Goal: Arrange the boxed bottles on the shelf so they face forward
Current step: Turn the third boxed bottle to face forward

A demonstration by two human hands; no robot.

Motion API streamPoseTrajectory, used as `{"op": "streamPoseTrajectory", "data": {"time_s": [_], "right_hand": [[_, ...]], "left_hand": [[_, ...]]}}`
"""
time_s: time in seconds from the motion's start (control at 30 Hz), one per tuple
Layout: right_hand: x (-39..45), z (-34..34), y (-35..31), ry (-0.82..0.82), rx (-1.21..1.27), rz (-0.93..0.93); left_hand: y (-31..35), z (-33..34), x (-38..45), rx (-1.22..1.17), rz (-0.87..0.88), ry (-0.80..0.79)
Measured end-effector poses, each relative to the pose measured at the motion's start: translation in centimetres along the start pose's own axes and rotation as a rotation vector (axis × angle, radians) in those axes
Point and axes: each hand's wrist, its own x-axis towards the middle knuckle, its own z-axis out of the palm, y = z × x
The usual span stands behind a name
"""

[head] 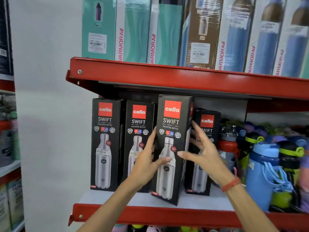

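Here, 2 bare hands hold a tall black cardboard bottle box (172, 148) on a red-edged metal shelf with a white deck (167, 215).

The box stands third in a row of 4 alike, pulled forward of the others, slightly tilted, its printed front facing out; the first black box (105, 143), second black box (138, 131) and smaller fourth black box (204, 148) sit further back, fronts also outward. The left hand (147, 163) presses the held box's left edge, thumb across its front; the right hand (205, 154) has its thumb on the front and its fingers spread at the right side, so both grips are grasping it. Loose coloured plastic bottles (264, 166) crowd the shelf to the right. Above, an upper red shelf (184, 77) carries teal, brown and blue cartons (167, 30). A plain white wall (46, 114) lies left.
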Motion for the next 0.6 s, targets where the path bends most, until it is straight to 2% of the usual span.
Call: {"op": "streamPoseTrajectory", "data": {"time_s": [0.1,0.17,0.27,0.37,0.5,0.6], "right_hand": [[1.1,-0.3,0.3,-0.142,-0.05,0.038],[2.5,0.2,0.9,-0.162,-0.122,0.09],[4.8,0.8,2.0,-0.141,-0.251,0.128],[6.4,1.2,3.0,-0.095,-0.326,0.174],[6.7,1.9,4.3,-0.068,-0.419,0.214],[6.2,2.2,4.9,-0.001,-0.468,0.203]], "left_hand": [[-0.5,1.1,0.1,0.049,0.01,0.097],[-1.0,2.0,0.7,0.162,0.018,0.151],[-1.6,3.2,2.5,0.326,-0.03,0.236],[-2.7,4.0,3.9,0.374,-0.096,0.292],[-4.5,4.8,4.0,0.363,-0.108,0.287],[-4.1,4.6,4.0,0.457,-0.08,0.254]]}}
